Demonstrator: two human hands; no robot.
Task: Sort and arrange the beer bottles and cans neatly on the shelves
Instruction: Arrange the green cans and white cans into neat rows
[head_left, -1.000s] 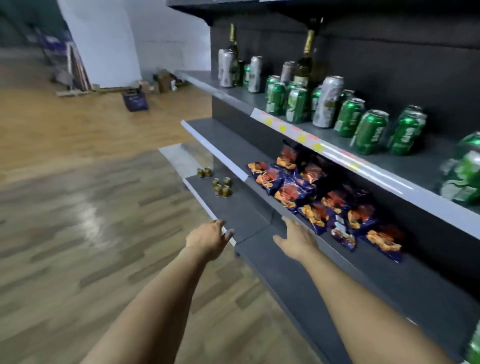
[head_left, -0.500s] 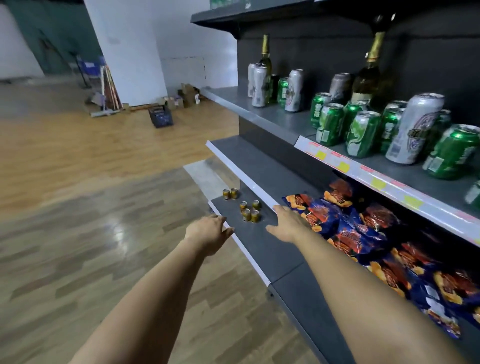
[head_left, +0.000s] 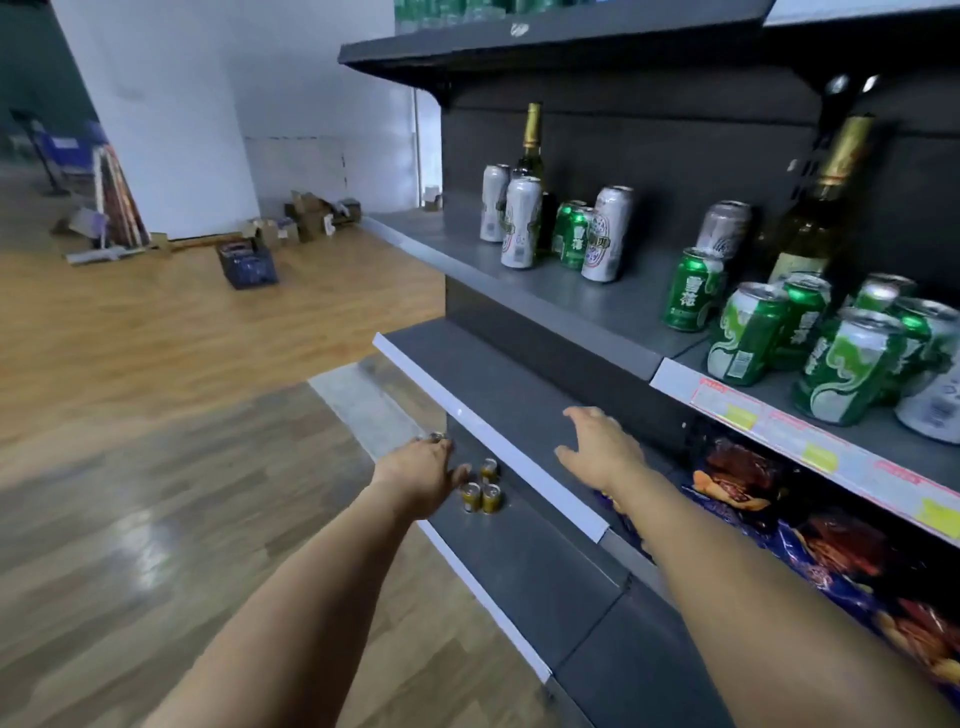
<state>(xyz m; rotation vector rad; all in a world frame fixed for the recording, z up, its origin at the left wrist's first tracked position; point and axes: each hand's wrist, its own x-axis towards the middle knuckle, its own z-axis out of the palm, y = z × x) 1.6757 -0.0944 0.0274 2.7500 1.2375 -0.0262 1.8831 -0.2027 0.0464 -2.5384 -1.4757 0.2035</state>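
Reaching down-left: my left hand (head_left: 423, 470) sits at the small gold cans (head_left: 482, 491) on the bottom shelf (head_left: 524, 540), fingers curled, a can top showing above the knuckles; grip uncertain. Cans upright, just right of that hand. Right hand (head_left: 597, 447) flat, fingers spread, over the middle shelf (head_left: 498, 384), farther off.

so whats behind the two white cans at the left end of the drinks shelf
Behind the white cans stands a dark bottle with gold foil; only its neck and shoulder show. A third white can stands further back. The bottle's lower body and label are covered.
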